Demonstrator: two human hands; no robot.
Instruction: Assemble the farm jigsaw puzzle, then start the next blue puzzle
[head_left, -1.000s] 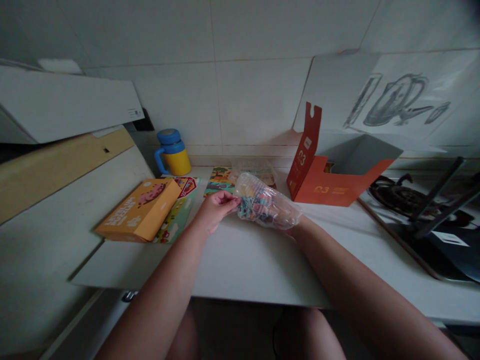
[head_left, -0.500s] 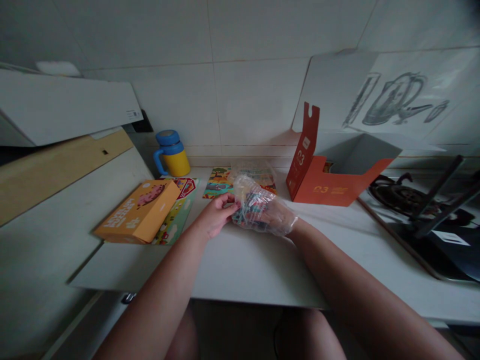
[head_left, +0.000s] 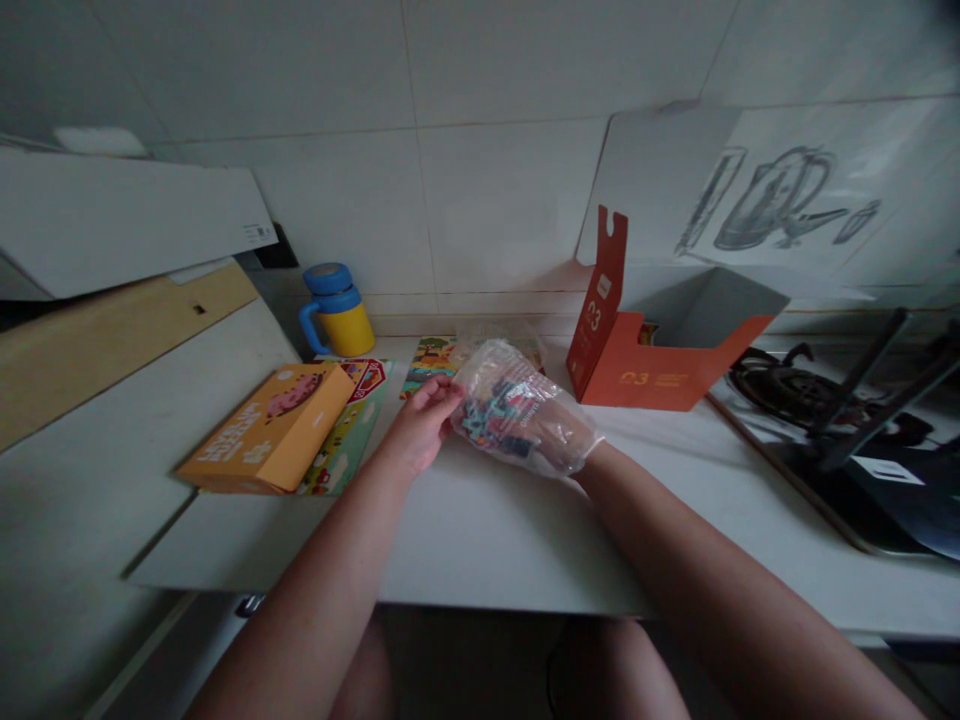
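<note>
A clear plastic bag (head_left: 491,362) with printed text lies over the white counter in front of me. Inside it is a cluster of small coloured pieces (head_left: 487,412), mostly teal and red, that look like puzzle pieces. My left hand (head_left: 424,420) pinches the bag's left end between thumb and fingers. My right hand (head_left: 566,430) is inside the bag up to the wrist, next to the pieces. Plastic glare and the pieces hide its fingertips. Behind the bag lies a colourful animal picture board (head_left: 429,368), partly covered by another piece of clear plastic (head_left: 517,335).
On the left are an orange puzzle box (head_left: 262,425), a green illustrated sheet (head_left: 341,450) beneath it, and a blue-and-yellow mug (head_left: 349,325). An open orange-red box (head_left: 652,375) stands at the back right. A gas stove (head_left: 795,400) is at far right.
The bag looks fuller and more spread out, and the pieces show more clearly towards its left end. My left hand keeps its pinch. The whole view has shifted slightly.
</note>
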